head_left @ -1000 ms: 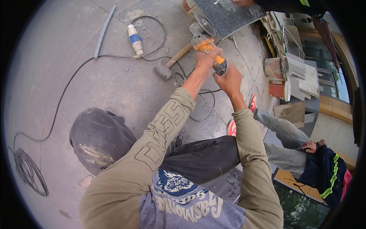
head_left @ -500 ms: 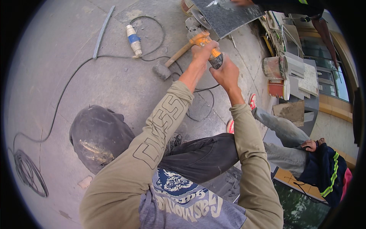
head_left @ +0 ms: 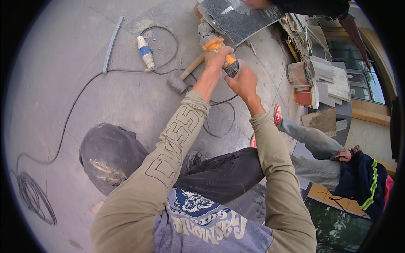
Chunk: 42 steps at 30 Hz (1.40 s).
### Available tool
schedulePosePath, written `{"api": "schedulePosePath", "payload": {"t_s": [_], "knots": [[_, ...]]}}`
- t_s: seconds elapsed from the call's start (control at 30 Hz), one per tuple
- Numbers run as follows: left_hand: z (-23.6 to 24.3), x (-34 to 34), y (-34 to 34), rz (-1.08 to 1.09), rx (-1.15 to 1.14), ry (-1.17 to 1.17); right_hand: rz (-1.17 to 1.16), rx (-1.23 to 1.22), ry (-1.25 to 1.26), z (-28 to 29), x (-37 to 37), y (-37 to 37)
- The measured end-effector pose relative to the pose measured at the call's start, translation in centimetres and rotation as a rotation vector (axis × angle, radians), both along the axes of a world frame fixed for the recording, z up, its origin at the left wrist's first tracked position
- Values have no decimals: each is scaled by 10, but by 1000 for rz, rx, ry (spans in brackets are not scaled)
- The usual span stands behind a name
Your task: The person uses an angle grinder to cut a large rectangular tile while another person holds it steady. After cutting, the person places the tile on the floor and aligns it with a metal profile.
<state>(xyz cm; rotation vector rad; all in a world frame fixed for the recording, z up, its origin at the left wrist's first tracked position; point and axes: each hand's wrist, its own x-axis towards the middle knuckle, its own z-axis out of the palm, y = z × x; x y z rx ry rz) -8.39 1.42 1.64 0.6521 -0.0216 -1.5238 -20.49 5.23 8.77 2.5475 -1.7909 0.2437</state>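
Both hands hold an orange angle grinder (head_left: pixel 214 44) with a grey metal head and a black rear end. My left hand (head_left: pixel 217 60) is wrapped round its orange body. Behind it, my right hand (head_left: pixel 245 81) grips the black rear part; its fingers are slightly blurred. The grinder's disc (head_left: pixel 213 22) lies along the left edge of a dark speckled stone slab (head_left: pixel 242 24); whether it touches the stone I cannot tell. Just below the grinder, a hammer (head_left: pixel 177 84) with a wooden handle rests on the floor. A co-worker's blurred hand (head_left: pixel 258 4) is at the slab's far side.
A white and blue cable connector (head_left: pixel 145 52) and a metal strip (head_left: pixel 113 45) lie left. Black cable (head_left: pixel 69 122) crosses the floor to a coil (head_left: pixel 36 198). My bent knee (head_left: pixel 107 158) is at left. Buckets (head_left: pixel 306 97) and a seated person's legs (head_left: pixel 310 139) are right.
The whole view has shifted slightly, with floor things sitting a little lower and further left. Both hands keep their hold on the grinder, which stays beside the slab's edge.
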Motion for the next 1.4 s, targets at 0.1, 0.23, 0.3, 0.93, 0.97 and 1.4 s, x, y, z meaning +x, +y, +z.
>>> {"api": "schedulePosePath", "payload": {"t_s": [0.1,0.23,0.3,0.93,0.97,1.4], "knots": [[-3,-16,13,6,-11,-8,21,13,-35,1,-13,10],[-4,-28,22,-10,-31,-16,0,5,-19,3,-25,17],[-4,-30,23,3,-49,-17,-2,-10,-31,3,-26,20],[-5,-30,12,28,-30,-32,-24,12,1,3,-25,11],[-7,-29,11,25,-32,-36,-19,10,3,2,-23,10],[-5,-10,-6,-31,-35,21,-48,8,-25,4,-3,-1]]}}
